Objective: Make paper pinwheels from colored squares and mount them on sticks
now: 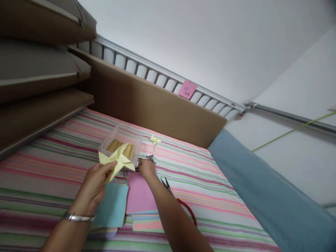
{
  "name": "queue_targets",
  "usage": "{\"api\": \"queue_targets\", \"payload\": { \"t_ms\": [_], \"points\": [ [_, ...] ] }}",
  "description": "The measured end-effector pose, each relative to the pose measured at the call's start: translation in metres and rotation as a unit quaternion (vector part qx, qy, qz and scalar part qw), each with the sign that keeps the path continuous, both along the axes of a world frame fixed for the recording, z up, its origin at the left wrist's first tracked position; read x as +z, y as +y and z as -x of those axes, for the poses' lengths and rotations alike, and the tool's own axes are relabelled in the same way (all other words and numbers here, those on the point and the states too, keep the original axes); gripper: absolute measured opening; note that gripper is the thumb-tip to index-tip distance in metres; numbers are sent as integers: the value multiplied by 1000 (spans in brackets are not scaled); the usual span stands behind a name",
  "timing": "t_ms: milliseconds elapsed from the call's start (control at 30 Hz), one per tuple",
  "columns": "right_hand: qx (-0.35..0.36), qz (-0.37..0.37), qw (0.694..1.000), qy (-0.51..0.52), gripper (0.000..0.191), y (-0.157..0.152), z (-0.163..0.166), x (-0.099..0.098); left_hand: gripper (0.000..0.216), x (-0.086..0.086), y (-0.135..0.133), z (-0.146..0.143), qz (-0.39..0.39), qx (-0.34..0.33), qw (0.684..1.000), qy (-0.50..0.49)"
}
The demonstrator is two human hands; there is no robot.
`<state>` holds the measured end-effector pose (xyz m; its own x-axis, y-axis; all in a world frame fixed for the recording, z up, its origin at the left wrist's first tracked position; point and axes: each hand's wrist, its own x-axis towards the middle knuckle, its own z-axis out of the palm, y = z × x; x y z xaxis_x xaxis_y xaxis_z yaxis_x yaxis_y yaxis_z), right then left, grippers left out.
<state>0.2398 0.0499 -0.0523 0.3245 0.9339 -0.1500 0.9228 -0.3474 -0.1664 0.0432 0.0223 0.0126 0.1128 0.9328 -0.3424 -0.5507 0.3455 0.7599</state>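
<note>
My left hand [92, 184] pinches a yellow folded paper pinwheel [117, 161] and holds it up over the striped bed cover. A silver bangle sits on that wrist. My right hand [147, 167] reaches forward past the pinwheel, fingers curled at the near corner of a clear plastic box [121, 142] filled with thin wooden sticks. What its fingers hold, if anything, is hidden. Small grey scraps lie just beyond its fingertips.
Blue, pink and other coloured paper sheets [141, 197] lie stacked under my arms. Red-handled scissors [183, 206] rest beside my right forearm. A second small yellow pinwheel [155, 140] lies further back. A brown headboard [157, 108] with a pink sticky note [187, 89], stacked cushions on the left and a blue sheet [265, 196] on the right border the bed.
</note>
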Motion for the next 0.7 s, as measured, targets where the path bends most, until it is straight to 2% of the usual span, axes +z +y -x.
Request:
{"api": "queue_targets", "payload": {
  "t_ms": [167, 367, 433, 533, 633, 700],
  "points": [
    [-15, -51, 999, -8, 10, -3, 4, -3, 14, -2, 0, 0, 6, -7, 1000, -2],
    [-27, -101, 995, -2, 15, -14, 4, 6, 15, -1, 0, 0, 5, -5, 1000, -11],
    [-23, -111, 994, 0, 16, -32, 1, 9, 13, -1, 0, 1, -5, 5, 1000, -12],
    [-15, -114, 993, -8, 17, -76, -5, 7, 15, -4, 0, 1, -8, 15, 1000, -9],
    [-10, -105, 994, -32, 14, -122, -10, 2, 17, -7, -1, 0, -5, 2, 1000, -8],
    [-1, -100, 994, -47, 14, -142, -13, 0, 17, -9, -2, -2, -8, -11, 1000, -10]
  ]
}}
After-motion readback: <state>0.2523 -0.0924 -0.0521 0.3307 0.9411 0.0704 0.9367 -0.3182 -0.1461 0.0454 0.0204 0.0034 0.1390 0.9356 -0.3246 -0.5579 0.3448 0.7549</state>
